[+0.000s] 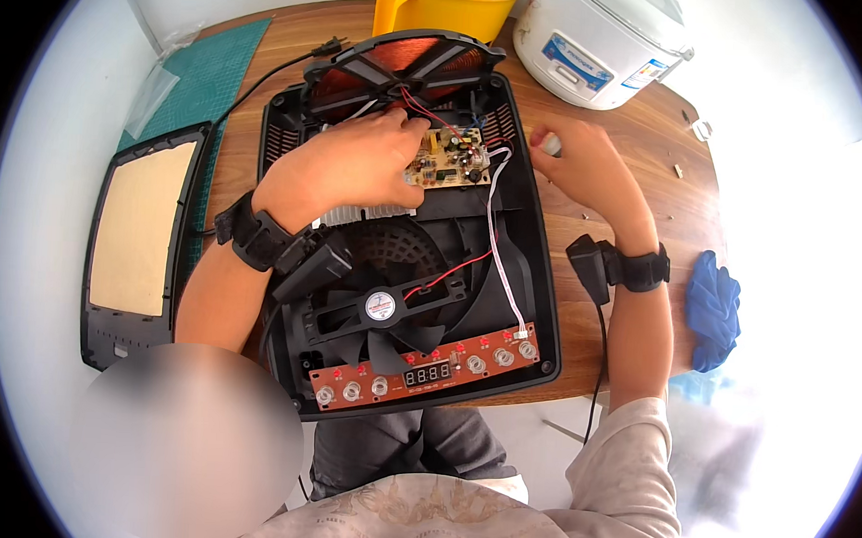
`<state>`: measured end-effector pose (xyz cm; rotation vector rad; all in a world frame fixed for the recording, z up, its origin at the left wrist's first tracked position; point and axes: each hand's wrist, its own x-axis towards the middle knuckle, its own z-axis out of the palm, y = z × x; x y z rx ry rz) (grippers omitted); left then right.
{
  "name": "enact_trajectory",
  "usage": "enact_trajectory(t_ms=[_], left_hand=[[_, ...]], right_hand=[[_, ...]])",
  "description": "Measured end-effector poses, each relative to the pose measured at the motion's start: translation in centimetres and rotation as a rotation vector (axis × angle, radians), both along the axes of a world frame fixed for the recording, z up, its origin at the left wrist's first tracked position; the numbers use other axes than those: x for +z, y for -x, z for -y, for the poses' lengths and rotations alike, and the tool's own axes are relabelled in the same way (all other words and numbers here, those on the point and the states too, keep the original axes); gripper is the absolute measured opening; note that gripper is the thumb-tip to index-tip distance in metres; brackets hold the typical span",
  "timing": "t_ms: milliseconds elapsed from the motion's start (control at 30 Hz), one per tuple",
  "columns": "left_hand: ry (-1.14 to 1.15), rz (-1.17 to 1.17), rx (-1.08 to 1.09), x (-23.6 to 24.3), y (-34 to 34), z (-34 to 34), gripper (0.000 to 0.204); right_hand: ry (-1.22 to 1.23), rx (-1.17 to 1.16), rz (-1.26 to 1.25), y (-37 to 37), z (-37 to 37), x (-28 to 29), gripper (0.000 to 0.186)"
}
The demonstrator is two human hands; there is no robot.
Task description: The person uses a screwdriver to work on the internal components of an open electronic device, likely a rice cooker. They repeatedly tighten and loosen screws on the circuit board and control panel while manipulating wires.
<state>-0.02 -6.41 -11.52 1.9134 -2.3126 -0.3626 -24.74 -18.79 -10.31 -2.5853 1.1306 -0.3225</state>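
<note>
An opened induction cooker's black housing lies on the table in front of me. My left hand reaches across its middle, with thumb and fingers closed on the left side of the tan circuit board; some fingertips are hidden. Behind that hand, the copper coil on its black frame stands tilted up at the housing's far end. My right hand is held just right of the housing, its fingers closed on a small white piece that I cannot identify. Nearer me are the black fan and the red-brown display board.
At left, the cooker's black-framed top panel rests partly on a green cutting mat. A yellow container and a white rice cooker stand at the back. A blue glove lies at the right table edge. Wires link the boards.
</note>
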Motion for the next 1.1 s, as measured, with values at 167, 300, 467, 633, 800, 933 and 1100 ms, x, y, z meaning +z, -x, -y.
enact_trajectory(t_ms=[167,300,467,633,800,933,1100], left_hand=[[-0.073,0.063,0.055,1.2,0.8,0.0,0.070],[-0.046,0.091,0.034,1.0,0.9,-0.4,0.068],[-0.060,0.059,-0.008,1.4,1.4,-1.2,0.067],[-0.069,0.146,-0.052,2.3,3.6,-3.2,0.069],[0.061,0.047,-0.074,1.2,4.2,-4.6,0.073],[0.061,0.020,-0.053,1.4,4.1,-4.9,0.068],[0.039,-0.022,-0.037,1.1,4.0,-4.9,0.060]], right_hand=[[-0.081,0.032,0.088,-0.3,-0.5,0.4,0.022],[-0.229,-0.070,0.053,-0.9,-1.5,2.4,0.026],[-0.286,0.023,-0.161,-0.4,-1.5,2.8,0.029],[-0.193,0.137,-0.243,0.5,-2.9,2.6,0.030],[-0.175,0.159,-0.392,0.5,-4.0,4.0,0.034],[-0.200,0.185,-0.388,0.1,-4.4,4.0,0.034],[-0.268,0.153,-0.421,0.1,-4.5,3.7,0.034]])
